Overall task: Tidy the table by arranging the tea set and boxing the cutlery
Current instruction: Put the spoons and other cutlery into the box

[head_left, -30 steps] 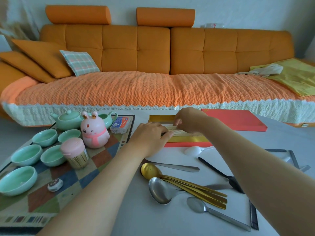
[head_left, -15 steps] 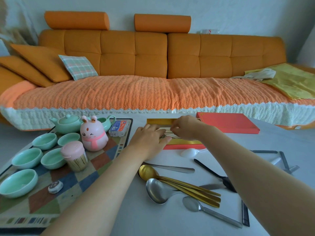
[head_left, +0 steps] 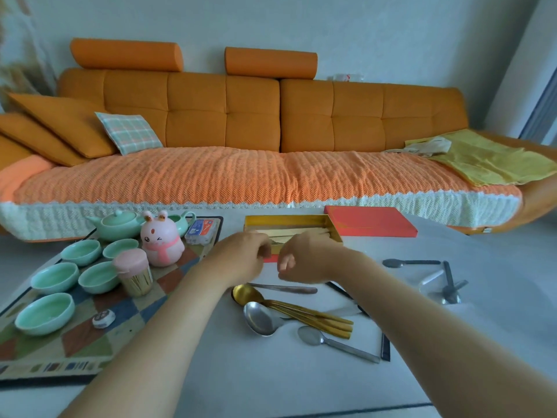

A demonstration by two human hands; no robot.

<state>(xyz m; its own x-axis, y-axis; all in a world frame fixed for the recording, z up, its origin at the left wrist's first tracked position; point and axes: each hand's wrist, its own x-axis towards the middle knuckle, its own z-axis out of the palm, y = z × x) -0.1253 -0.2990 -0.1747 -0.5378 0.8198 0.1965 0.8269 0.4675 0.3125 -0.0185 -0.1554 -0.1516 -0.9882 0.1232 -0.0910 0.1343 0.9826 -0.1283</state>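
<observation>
Both hands hover side by side at the near wall of the open gold box (head_left: 287, 219), which lies lengthwise along the table's far edge; the left hand (head_left: 244, 257) and right hand (head_left: 304, 259) have loosely curled fingers and seem to hold nothing. The gold spoons (head_left: 301, 312) lie just nearer the near edge, bowls under the left wrist, handles slanting rightward under the right forearm. I judge the left hand closer to the bowls, the right to the handles.

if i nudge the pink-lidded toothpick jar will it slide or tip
The toothpick jar stands tall and narrow on the patchwork mat, so a high push would probably tip it rather than slide it. If tipped, its round body would likely roll. It looks light.
</observation>
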